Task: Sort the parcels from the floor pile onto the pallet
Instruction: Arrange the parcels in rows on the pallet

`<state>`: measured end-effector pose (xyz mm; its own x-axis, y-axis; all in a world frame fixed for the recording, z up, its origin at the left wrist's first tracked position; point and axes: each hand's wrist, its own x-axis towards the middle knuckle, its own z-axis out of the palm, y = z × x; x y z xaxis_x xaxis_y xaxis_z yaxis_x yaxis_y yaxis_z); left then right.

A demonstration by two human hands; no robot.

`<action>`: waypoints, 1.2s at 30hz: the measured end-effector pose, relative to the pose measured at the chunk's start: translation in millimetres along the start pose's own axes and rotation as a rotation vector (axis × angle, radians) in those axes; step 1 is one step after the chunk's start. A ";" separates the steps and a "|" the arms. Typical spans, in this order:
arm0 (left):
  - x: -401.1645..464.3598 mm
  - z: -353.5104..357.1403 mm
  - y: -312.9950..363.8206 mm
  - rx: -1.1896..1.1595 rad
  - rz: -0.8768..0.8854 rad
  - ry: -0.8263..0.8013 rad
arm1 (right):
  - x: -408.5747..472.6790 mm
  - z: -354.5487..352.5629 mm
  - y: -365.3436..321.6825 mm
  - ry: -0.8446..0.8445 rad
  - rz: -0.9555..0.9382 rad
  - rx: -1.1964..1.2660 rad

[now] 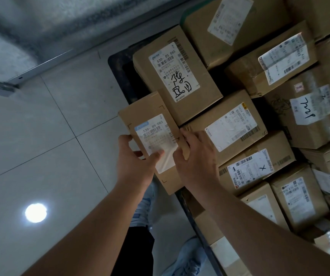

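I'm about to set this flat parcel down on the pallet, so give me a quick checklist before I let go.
1. Grip: left hand and right hand both hold the flat parcel: ok.
2. Label facing up and readable, 530-D5-065: ok.
3. Matching code on the neighbouring box: ok.
4. Free spot on the pallet: a dark gap shows left of that box; whether the parcel fits, cannot tell.
5. Parcel fully over the pallet: not ok, it overhangs the floor.
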<state>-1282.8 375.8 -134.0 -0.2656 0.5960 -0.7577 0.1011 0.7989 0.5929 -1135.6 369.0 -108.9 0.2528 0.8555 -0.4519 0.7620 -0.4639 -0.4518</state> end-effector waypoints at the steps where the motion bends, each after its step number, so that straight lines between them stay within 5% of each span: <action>1: 0.9 -0.5 -0.2 0.000 0.000 -0.003 | 0.2 1.1 0.5 0.000 0.005 -0.002; 12: 4.9 -12.8 16.4 0.006 -0.103 -0.142 | 1.3 1.4 -4.3 -0.013 0.010 -0.051; 20: 3.0 -23.4 16.1 0.103 -0.080 -0.076 | -1.7 -1.7 -17.2 -0.033 0.004 -0.054; 29: -28.5 -39.8 40.4 0.662 0.452 0.010 | -20.0 -20.4 -40.2 -0.074 -0.061 0.001; 36: -75.7 -52.7 77.2 0.882 0.644 0.019 | -56.4 -65.1 -59.2 -0.041 -0.103 -0.012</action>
<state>-1305.4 388.1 -16.5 0.0697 0.9278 -0.3665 0.8763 0.1186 0.4670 -1156.1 363.2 -6.6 0.1489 0.8883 -0.4345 0.7898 -0.3713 -0.4883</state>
